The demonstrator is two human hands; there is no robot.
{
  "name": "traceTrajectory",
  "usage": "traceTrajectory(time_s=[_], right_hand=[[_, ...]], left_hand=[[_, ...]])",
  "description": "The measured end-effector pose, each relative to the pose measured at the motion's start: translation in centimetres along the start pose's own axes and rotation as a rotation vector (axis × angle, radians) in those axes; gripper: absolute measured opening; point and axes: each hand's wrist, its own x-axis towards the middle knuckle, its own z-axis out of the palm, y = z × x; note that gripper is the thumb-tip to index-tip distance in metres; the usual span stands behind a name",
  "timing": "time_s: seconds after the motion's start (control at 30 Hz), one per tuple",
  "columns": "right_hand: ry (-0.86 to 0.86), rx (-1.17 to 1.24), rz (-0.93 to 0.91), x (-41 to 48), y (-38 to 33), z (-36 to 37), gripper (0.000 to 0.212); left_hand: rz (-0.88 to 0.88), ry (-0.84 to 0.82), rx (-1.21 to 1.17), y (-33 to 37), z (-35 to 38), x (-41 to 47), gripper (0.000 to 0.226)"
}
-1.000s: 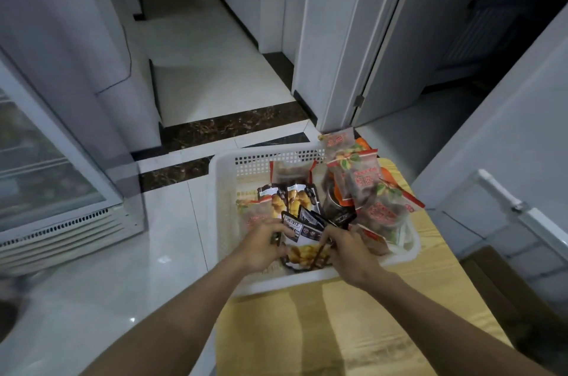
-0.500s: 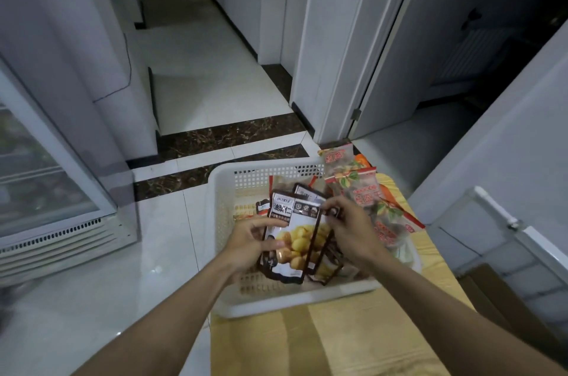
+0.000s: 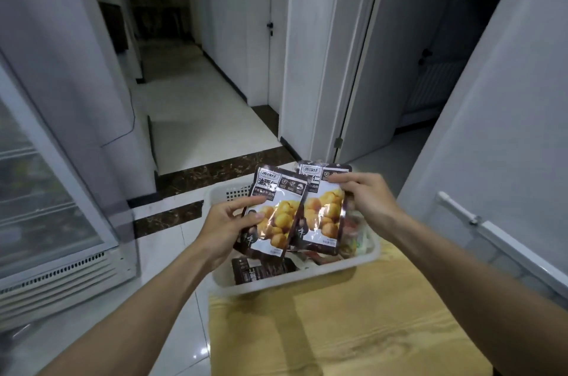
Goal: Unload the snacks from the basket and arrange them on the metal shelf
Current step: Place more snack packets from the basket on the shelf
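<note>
Worryingly, the left hand (image 3: 227, 228) pinched the front packet (image 3: 273, 222), the right hand (image 3: 367, 202) the rear packet (image 3: 325, 218); slick foil could drop into the basket (image 3: 307, 281).

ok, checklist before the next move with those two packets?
1. The left hand grips the left packet: ok.
2. The right hand pinches the right packet: ok.
3. No extra packets hidden behind those two: cannot tell.
4. Sight of the metal shelf: not ok, nowhere in frame.
5. The basket sits on the wooden table: ok.
6. Basket emptied: not ok, a dark packet and red snacks lie inside.
</note>
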Motion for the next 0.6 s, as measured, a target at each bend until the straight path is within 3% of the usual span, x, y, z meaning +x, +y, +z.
traceTrajectory(time_s=[0.1, 0.3, 0.6], right_hand=[[0.075, -0.015, -0.026, -3.2, -0.4, -1.7, 0.018], [0.227, -0.031, -0.045, -12.6, -2.3, -4.1, 0.043], [0.434, -0.037, -0.001, -27.7, -2.1, -8.5, 0.045]], left_hand=[[-0.001, -0.056, -0.008, 0.8, 1.2, -2.0, 0.035], [0.052, -0.229, -0.012, 2.5, 3.4, -7.6, 0.063], [0.069, -0.421, -0.049, 2.4, 9.7, -15.6, 0.064]])
